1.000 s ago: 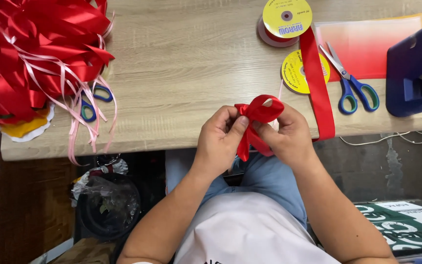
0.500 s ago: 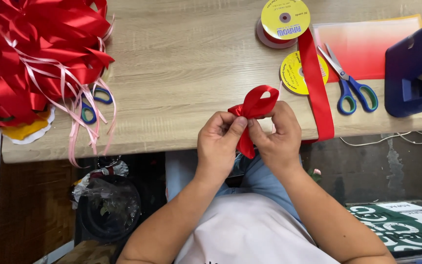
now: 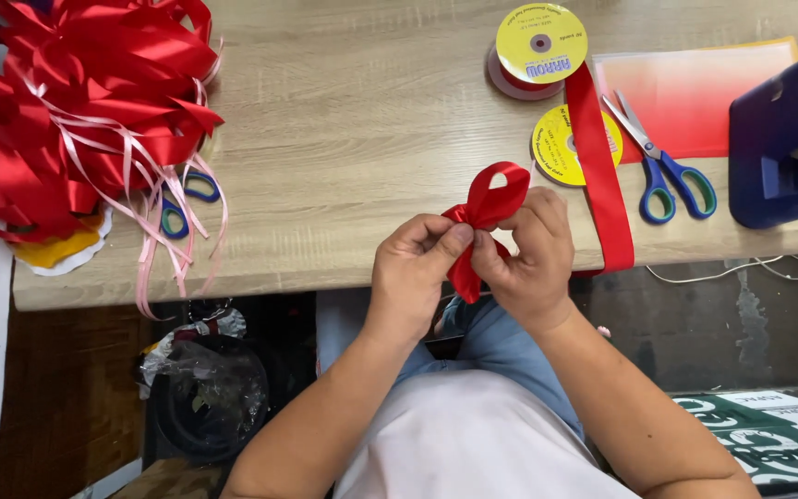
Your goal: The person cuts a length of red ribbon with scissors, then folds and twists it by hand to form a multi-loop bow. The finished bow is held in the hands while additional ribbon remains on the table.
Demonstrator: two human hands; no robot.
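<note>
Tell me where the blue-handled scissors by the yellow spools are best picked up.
Probably at the blue handle loops of the scissors, coming from the table's near edge: the loops point toward the person, while the slightly open blades point away, over the red sheet.

One head-worn camera looks almost straight down from the seated person's own viewpoint — close above the hands, facing the front edge of the tabletop [image 3: 344, 120], with lap and floor below. No second view shares the scene.

We hold our forearms angled inward, wrists close together; our left hand [image 3: 415, 268] pinches with thumb and forefinger; our right hand [image 3: 530, 254] curls, fingers bent, touching it.
</note>
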